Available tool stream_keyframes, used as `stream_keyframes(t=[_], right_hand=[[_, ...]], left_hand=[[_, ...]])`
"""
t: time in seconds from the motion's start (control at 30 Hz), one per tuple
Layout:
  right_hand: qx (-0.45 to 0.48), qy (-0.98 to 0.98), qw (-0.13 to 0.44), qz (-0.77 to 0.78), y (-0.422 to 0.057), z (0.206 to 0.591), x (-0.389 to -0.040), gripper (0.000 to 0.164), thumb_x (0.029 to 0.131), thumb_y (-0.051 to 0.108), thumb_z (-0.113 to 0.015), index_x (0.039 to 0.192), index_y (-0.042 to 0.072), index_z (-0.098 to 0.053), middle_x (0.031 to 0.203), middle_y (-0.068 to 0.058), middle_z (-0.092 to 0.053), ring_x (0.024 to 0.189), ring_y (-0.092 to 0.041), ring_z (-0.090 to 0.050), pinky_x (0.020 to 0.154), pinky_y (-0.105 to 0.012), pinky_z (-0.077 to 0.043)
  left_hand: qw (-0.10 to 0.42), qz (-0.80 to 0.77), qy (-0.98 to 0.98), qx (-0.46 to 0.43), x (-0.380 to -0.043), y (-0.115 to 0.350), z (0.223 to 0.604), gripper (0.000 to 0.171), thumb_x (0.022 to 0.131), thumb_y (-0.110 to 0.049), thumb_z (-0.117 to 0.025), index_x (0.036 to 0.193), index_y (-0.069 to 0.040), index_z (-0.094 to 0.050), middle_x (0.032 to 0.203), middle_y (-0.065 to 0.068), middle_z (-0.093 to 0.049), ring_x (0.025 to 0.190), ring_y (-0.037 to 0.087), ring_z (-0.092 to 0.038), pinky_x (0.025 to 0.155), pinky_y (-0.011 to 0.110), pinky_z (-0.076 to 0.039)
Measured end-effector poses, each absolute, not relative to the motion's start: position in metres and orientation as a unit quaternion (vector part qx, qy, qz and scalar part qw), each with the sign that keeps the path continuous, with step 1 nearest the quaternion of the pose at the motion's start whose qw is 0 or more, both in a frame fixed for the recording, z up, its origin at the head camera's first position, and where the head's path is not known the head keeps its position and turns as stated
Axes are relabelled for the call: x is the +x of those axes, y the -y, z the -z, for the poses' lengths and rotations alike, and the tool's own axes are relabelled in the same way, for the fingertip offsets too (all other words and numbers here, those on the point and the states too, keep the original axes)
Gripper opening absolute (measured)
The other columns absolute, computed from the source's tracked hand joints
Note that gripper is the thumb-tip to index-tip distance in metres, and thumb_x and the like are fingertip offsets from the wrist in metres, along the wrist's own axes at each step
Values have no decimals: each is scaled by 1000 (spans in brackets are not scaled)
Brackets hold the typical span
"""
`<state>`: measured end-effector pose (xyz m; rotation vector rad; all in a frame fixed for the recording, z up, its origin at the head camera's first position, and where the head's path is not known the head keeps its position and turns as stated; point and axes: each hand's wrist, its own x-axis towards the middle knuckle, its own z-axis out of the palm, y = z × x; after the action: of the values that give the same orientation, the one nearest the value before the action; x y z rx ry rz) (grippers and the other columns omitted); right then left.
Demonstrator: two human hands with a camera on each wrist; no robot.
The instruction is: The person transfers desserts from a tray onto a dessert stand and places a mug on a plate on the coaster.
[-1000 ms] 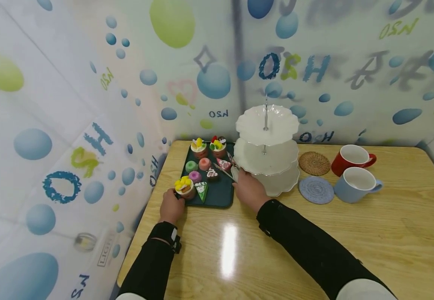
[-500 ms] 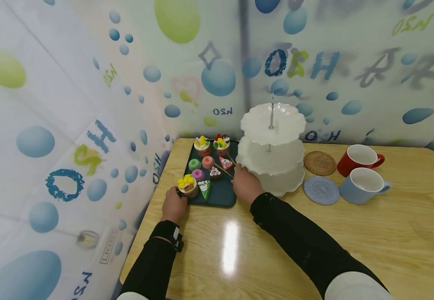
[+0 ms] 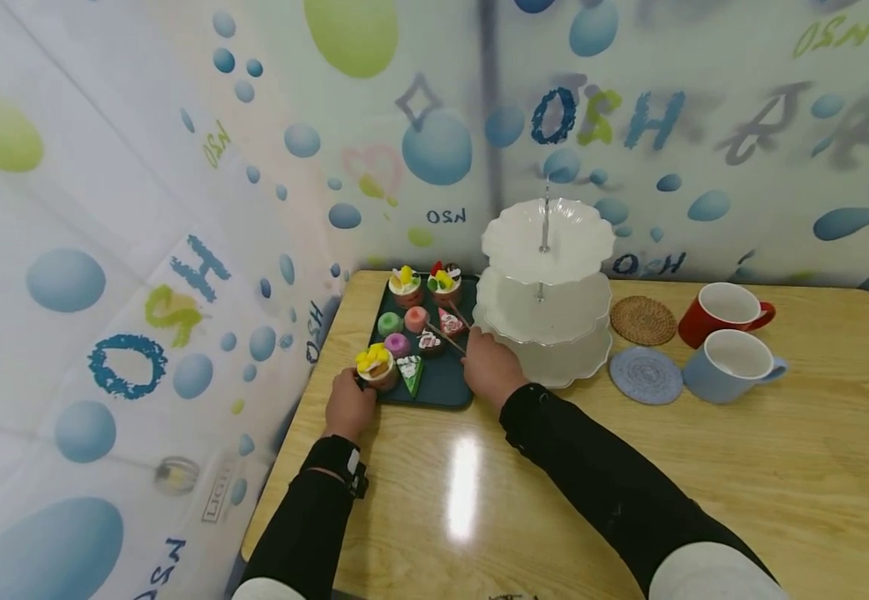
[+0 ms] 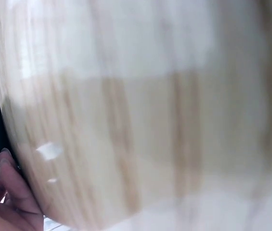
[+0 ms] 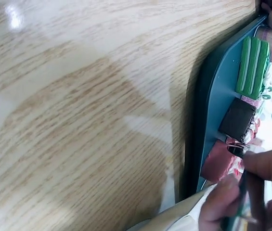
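A dark green tray (image 3: 441, 387) holds toy cakes at the table's back left. My left hand (image 3: 350, 404) grips its near left corner, with a yellow-topped cupcake (image 3: 380, 379) close by. My right hand (image 3: 492, 367) holds metal tongs (image 3: 451, 340) at the tray's right side. The tongs' spread arms reach over the tray on either side of a pink cake slice (image 3: 452, 326). A chocolate slice (image 3: 429, 342) sits beside the nearer arm. In the right wrist view the fingers wrap the tongs' handle, and the green cake wedge (image 5: 252, 67) shows farther along the tray.
A white three-tier stand (image 3: 546, 312) is right beside my right hand. Beyond it are a woven brown coaster (image 3: 642, 321), a blue-grey coaster (image 3: 646, 375), a red mug (image 3: 721, 315) and a blue mug (image 3: 728, 367). A patterned wall (image 3: 434, 150) rises behind the table.
My right hand has shifted slightly left over the tray with the tongs. My left hand stays at the tray corner. The head view has moved a little.
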<state>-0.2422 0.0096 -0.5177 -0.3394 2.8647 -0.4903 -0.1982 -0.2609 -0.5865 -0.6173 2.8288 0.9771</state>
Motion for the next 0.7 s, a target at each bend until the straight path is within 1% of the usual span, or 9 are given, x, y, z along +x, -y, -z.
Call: stream_keyframes(t=[0.1, 0.37, 0.47, 0.6, 0.7], right_hand=[[-128, -972, 106, 167, -10, 516, -242, 54, 96, 28, -54, 136, -5, -39, 107, -15, -59, 89, -24, -61, 76, -36, -52], [-149, -968, 92, 178, -11, 511, -239, 48, 97, 22, -54, 134, -5, -40, 99, -14, -60, 80, -21, -61, 68, -33, -51], [-159, -967, 77, 183, -13, 509, -237, 47, 96, 22, -54, 132, -5, -41, 96, -13, -59, 78, -21, -61, 66, -32, -51], [-178, -969, 48, 167, -24, 507, -231, 49, 96, 23, -55, 132, -6, -42, 97, -14, -62, 80, -22, -64, 67, -33, -52], [-181, -970, 33, 161, -36, 504, -226, 50, 95, 23, -57, 133, -6, -41, 97, -15, -64, 81, -25, -65, 68, -37, -53]], left_hand=[[47, -317, -925, -203, -200, 261, 587, 52, 91, -22, -55, 137, -4, -39, 132, 16, -44, 124, 31, -46, 102, 49, -38], [43, -308, -929, -202, -199, 262, 585, 51, 90, -21, -55, 136, -3, -40, 129, 17, -46, 121, 32, -48, 101, 50, -38], [45, -301, -930, -204, -198, 262, 584, 51, 90, -22, -56, 135, -3, -41, 128, 17, -46, 120, 31, -48, 100, 49, -39], [44, -305, -930, -198, -196, 261, 584, 51, 90, -22, -56, 134, -3, -42, 127, 17, -47, 120, 31, -49, 100, 49, -40], [31, -302, -935, -186, -196, 263, 584, 50, 89, -22, -56, 134, -3, -42, 126, 18, -47, 117, 33, -50, 96, 50, -41]])
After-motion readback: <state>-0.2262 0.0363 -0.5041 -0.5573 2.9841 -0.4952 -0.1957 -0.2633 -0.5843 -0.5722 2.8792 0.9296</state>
